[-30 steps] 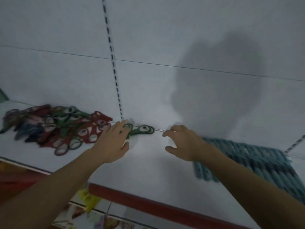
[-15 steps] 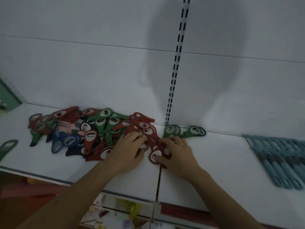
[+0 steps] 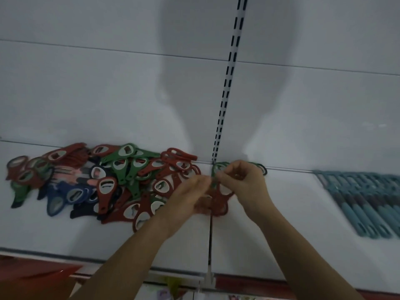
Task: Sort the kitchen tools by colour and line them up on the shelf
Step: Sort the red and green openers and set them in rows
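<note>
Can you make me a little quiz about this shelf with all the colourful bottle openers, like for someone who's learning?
1. True or false: the row of teal long-handled plastic tools lies left of the mixed pile of red, green and blue flat bottle openers.
2. What colour is the bunch of flat openers between the left hand and the right hand? A blue, B red, C yellow.
3. Fill in: the few green flat openers behind the right hand lie against the white back ___.
Key: 1 false, the teal tools lie to the pile's right; 2 B; 3 wall.
</note>
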